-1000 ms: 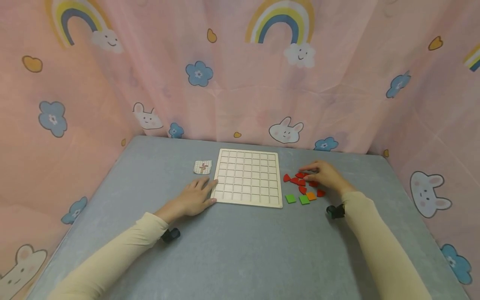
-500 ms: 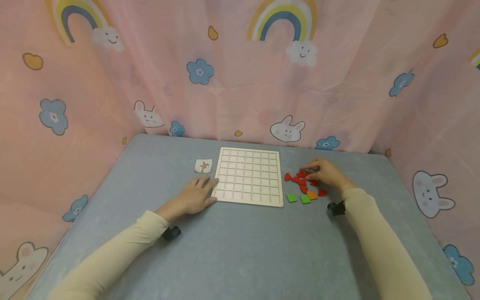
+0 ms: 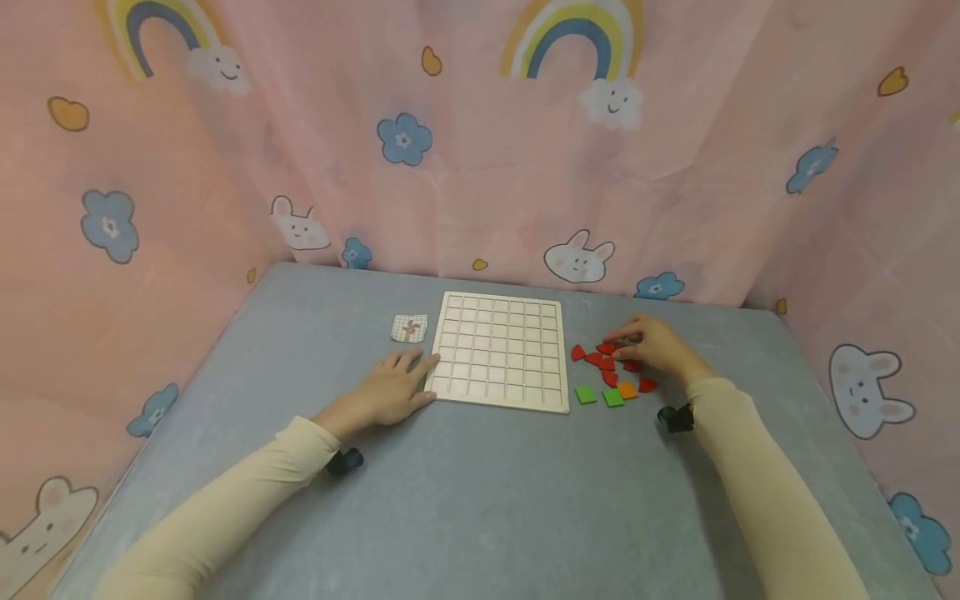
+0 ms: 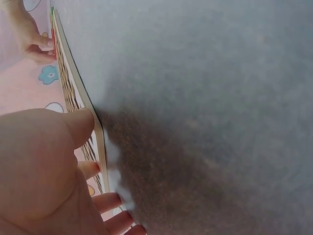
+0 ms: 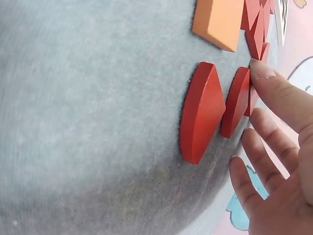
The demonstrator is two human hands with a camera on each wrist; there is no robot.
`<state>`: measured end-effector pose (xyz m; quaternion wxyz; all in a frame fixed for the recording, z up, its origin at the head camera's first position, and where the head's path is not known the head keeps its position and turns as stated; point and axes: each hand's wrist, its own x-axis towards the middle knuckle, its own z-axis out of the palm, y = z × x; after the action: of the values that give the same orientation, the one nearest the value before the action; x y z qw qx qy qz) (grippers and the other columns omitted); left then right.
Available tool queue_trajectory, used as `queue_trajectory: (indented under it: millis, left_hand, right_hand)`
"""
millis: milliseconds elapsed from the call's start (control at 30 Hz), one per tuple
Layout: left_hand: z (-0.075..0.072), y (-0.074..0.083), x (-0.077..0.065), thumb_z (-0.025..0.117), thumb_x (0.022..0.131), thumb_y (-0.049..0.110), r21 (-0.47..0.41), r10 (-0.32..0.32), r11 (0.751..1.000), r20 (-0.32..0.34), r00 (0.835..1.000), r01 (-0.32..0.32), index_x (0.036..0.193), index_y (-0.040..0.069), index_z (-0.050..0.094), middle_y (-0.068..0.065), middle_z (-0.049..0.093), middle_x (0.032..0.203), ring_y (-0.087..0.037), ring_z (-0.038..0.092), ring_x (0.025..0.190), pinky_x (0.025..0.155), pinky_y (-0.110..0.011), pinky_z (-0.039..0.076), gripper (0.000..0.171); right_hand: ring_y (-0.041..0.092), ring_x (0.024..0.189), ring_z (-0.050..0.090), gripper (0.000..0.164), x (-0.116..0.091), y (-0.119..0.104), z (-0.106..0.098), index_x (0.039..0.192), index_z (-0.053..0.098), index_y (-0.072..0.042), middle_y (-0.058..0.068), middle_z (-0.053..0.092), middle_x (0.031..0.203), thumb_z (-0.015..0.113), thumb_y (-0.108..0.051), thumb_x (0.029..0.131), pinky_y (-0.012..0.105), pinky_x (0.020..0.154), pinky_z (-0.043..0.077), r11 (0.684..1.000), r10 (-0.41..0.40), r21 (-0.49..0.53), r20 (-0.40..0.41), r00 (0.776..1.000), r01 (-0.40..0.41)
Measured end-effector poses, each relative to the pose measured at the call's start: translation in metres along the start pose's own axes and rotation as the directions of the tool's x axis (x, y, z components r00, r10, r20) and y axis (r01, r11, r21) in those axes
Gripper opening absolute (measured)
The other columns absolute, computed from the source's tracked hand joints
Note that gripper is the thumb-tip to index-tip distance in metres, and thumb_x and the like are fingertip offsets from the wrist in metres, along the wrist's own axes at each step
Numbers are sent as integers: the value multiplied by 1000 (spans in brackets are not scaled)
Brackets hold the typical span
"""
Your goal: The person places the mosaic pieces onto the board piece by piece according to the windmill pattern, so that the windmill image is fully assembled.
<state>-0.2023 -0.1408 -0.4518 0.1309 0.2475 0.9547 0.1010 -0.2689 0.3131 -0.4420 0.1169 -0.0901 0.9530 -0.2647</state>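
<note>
**Right hand [image 3: 654,343] in among the red pieces [image 3: 607,364] beside the board [image 3: 498,343]: a picking step, by the look of it**

Nearest first: here's the left hand [image 3: 388,393], fingers spread, thumb and index touching the board's left edge, steadying it, I'd say. Just right of the board's near corner, two green pieces [image 3: 613,398] lie flat, then the orange piece [image 3: 627,390]. And now the action, farther up the board's right side! The right hand is down at the red scatter, thumb and index apart, no piece clearly held. Every piece in sight lies off the board, on the table [image 3: 495,500]. What's called for, in my judgement, is a neat pinch on one thin red piece, sparing its crowded neighbours. Left of the board's farther half sits the card [image 3: 409,328] with its gridded figure, and well behind the board hangs the curtain [image 3: 487,192].
</note>
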Motion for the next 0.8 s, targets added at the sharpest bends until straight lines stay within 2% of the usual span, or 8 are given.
queue_trajectory:
  millis: [500, 600, 800]
  left_hand:
    - [1, 0, 0, 50, 113, 34, -27, -7, 1000, -5, 1000, 7, 167, 2, 27, -30, 29, 168, -52, 32, 152, 119, -67, 32, 67]
    - [3, -1, 1, 50, 113, 35, -20, -6, 1000, -11, 1000, 6, 167, 3, 28, -30, 29, 168, -52, 32, 152, 119, -66, 32, 67]
    - [7, -3, 3, 50, 113, 38, 3, -4, 1000, -19, 1000, 4, 168, 3, 27, -29, 30, 168, -51, 33, 151, 120, -65, 33, 69]
  right_hand:
    - [39, 112, 56, 27, 2, 2, 4, 121, 80, -2, 22, 62, 124, 79, -16, 98, 59, 103, 49, 1000, -3, -1, -28, 1000, 3]
    - [37, 107, 56, 27, 2, 0, 4, 119, 80, -1, 21, 63, 119, 81, -16, 97, 56, 98, 50, 1000, -15, -18, -45, 999, 15]
    - [31, 94, 54, 28, 0, 1, 6, 115, 80, 1, 16, 63, 105, 84, -17, 94, 40, 80, 47, 998, -43, -57, -85, 995, 38]
